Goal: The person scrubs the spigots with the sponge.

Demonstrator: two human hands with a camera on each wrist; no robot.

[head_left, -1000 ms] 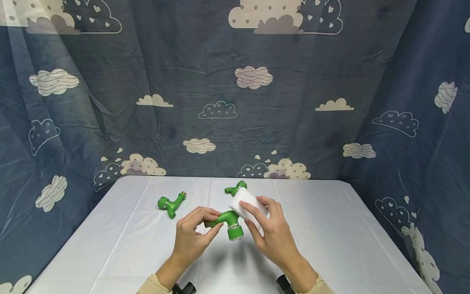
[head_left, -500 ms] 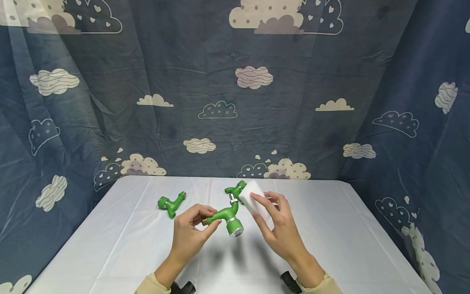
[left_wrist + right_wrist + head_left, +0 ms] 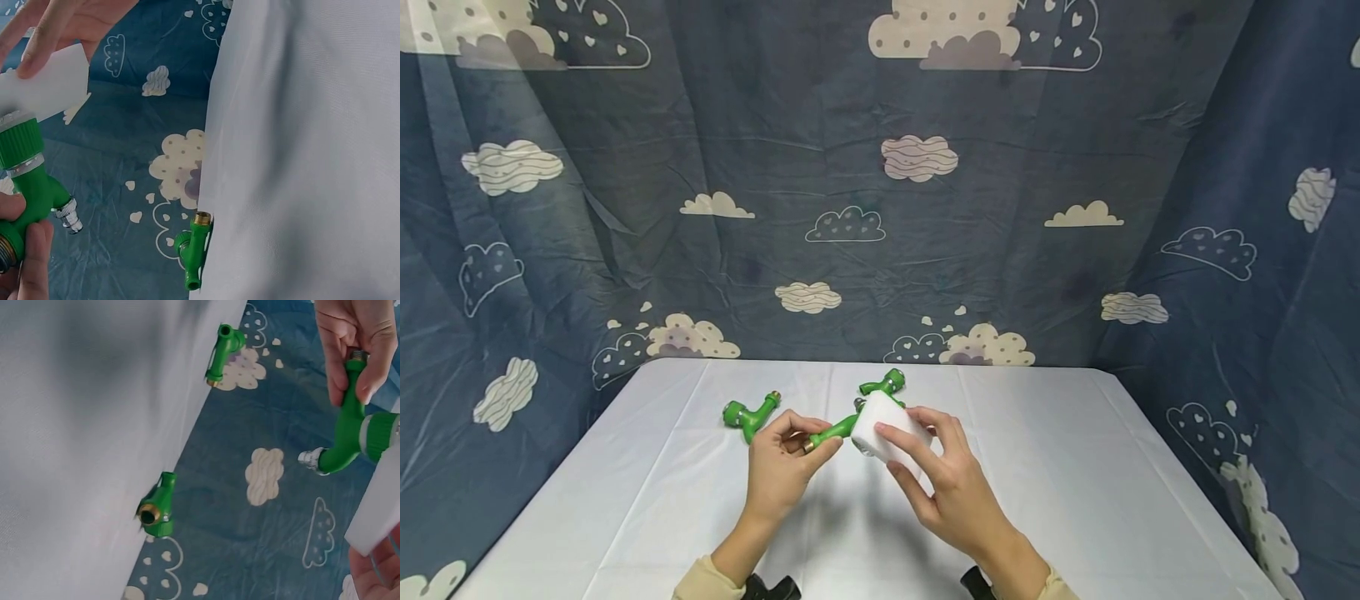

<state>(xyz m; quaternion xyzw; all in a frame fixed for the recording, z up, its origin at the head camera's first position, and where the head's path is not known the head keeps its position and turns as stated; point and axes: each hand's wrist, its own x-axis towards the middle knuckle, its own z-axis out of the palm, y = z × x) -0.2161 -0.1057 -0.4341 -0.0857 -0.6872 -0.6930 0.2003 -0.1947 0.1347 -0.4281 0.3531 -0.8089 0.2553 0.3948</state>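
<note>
Wiping looks to be the work in hand, held up over the middle of the white table (image 3: 1075, 500). From where I stand, the left hand (image 3: 778, 475) pinches a green garden tap (image 3: 835, 431) at its threaded inlet (image 3: 357, 355); the right hand (image 3: 951, 483) holds a white sponge block (image 3: 887, 429) between thumb and spread fingers, and it appears to touch the ribbed knob (image 3: 20, 142). To do this well, I'd keep that pinch firm so the tap can't twist, and work the sponge's face round the ribs. The tap's long axis slants from the inlet, at the table's near left, toward its far right; the chrome hose connector (image 3: 69, 215) points toward the table's far edge, the knob roughly opposite. One spare tap (image 3: 748, 414) lies toward the table's far left, another tap (image 3: 883, 382) close to its far edge
</note>
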